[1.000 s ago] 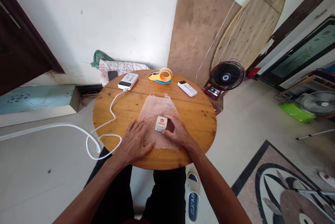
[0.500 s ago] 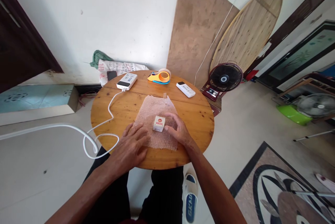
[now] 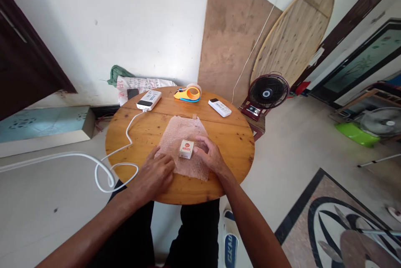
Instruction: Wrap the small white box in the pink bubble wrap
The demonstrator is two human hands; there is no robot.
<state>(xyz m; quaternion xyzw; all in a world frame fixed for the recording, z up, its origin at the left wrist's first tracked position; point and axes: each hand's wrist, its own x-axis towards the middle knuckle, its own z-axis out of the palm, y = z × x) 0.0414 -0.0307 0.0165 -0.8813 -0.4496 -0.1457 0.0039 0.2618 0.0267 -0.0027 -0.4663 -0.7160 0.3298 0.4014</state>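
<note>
Here, a small box [image 3: 186, 149] sits on bubble wrap [image 3: 181, 129], right hand [image 3: 211, 156], fingers apart, at three o'clock, left hand [image 3: 157, 172], grip unclear, at eight.

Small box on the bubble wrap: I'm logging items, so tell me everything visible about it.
The small box is cube-like, off-white, apparently cardboard, with a round red emblem and red marking on top and print on the near side. It looks closed and sits on the bubble wrap; the right hand curves beside it, contact unclear.

Soft lt, warped edges, poss. sl. blur
</note>
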